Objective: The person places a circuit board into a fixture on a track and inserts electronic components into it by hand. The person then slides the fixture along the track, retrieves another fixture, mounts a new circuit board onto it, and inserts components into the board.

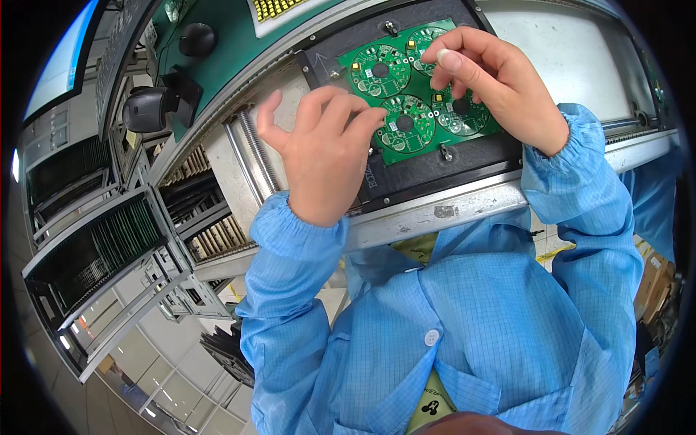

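A green circuit board panel (429, 154) lies in a black fixture (478, 161) in front of me. It carries round boards, each with a dark disc at its middle and a small yellow part. Over the panel's left edge, my left hand (319, 145) has its thumb and forefinger drawn together at the lower left round board, with the little finger stretched away. My right hand (504, 87) is above the panel's right side, thumb and forefinger pinched and the other fingers curled. Whatever either pinch holds is too small or hidden to make out.
Metal rails (435, 214) border the fixture, with a threaded rod (257, 156) at its left. On the green mat at back left are a black mouse (197, 40), a black scanner-like device (148, 110) and a white tray (290, 14) of yellow parts. A black rack (94, 254) stands left.
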Action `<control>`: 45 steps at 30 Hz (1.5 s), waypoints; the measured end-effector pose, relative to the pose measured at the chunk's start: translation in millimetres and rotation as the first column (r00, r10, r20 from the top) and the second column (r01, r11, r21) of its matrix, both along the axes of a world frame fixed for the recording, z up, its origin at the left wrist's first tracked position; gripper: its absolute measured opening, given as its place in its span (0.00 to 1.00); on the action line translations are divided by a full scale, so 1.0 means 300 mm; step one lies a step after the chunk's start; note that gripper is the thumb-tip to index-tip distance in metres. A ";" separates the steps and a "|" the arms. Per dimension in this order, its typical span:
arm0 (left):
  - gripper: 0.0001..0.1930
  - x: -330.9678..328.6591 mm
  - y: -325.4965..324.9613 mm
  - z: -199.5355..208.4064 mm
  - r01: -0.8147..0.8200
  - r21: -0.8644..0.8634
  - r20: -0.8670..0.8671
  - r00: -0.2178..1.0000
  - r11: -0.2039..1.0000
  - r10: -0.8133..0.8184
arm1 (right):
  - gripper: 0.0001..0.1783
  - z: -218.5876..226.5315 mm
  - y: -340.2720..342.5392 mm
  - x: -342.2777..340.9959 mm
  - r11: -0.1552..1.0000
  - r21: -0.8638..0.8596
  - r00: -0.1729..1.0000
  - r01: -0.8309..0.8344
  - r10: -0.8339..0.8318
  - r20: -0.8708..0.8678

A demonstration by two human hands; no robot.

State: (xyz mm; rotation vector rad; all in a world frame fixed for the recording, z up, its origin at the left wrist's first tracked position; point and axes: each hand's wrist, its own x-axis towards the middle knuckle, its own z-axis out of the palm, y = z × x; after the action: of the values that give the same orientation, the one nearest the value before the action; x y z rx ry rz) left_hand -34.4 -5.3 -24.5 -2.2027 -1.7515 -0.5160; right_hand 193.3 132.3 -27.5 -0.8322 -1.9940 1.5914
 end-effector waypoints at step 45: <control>0.07 -0.276 0.221 0.232 -0.335 0.106 0.187 0.931 0.936 0.312 | 0.18 0.400 0.534 -0.097 0.302 0.916 0.786 0.265 -0.618 -0.024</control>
State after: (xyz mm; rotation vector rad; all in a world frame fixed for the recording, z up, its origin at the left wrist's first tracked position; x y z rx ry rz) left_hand -117.1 61.0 45.2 -1.7718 -2.0474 -0.7320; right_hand 164.4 292.6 92.4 -1.0758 -2.1119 -0.0916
